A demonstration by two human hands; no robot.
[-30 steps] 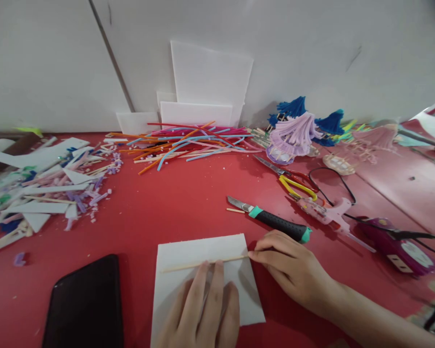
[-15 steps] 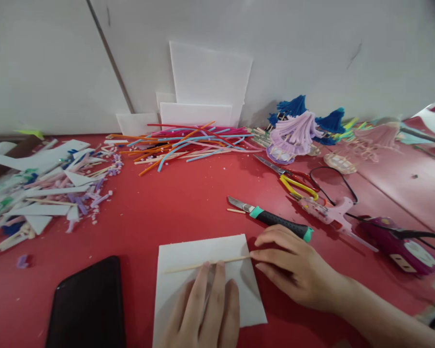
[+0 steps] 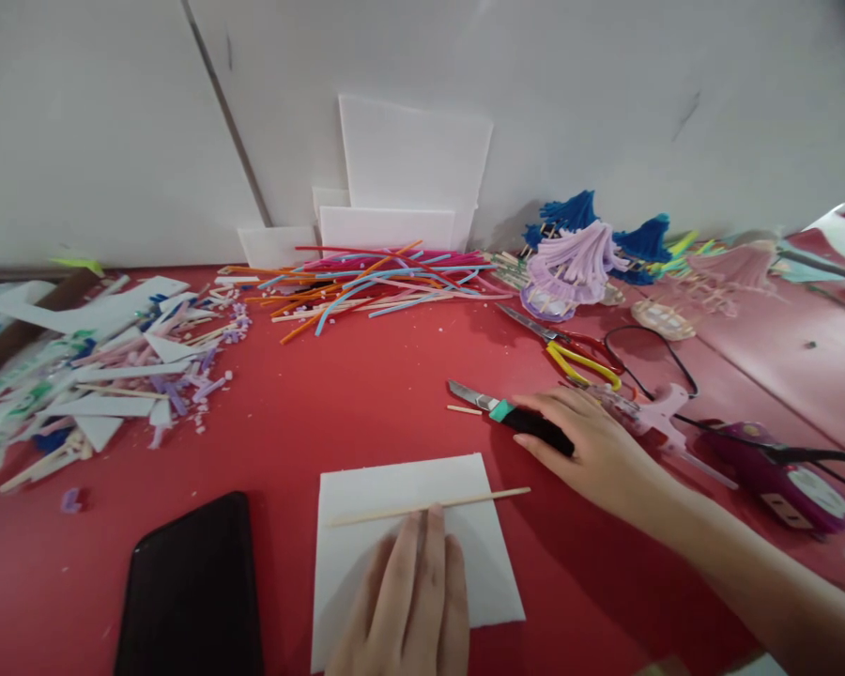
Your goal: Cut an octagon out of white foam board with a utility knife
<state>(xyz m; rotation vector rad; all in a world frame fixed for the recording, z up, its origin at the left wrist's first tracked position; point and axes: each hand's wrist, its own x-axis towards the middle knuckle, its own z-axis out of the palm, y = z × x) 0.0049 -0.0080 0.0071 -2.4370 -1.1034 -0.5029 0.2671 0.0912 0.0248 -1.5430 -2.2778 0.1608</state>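
Head view, a red table (image 3: 338, 394).

Item: wooden stick (image 3: 468, 501), slim, pale; lies across a white board (image 3: 356, 493), its right end reaching past the board's right edge.

Item: left hand (image 3: 408, 591), fingers extended and close together, fingertips on the middle of the stick, pinching nothing visible.

Item: right hand (image 3: 584, 441), over the black grip of a utility knife (image 3: 544, 430), thumb on the near side, fingers on the far side; whether it is clenched cannot be told.

Adjacent: stick offcut (image 3: 464, 409), just beside the exposed blade; pink glue gun (image 3: 666, 413), behind the right wrist; black phone (image 3: 193, 591), left of the board; pipe cleaners (image 3: 366, 282), loose, at the wall.

Hazards, by judgement: the stick could roll or swivel should the left fingertips ease off; pressure on its unsupported right end could lift the other; the bare blade could nick the left fingers if drawn nearer carelessly.

Orientation: the stick's long axis runs left to right, nearly level, right end slightly farther from the person; the blade points left and away.
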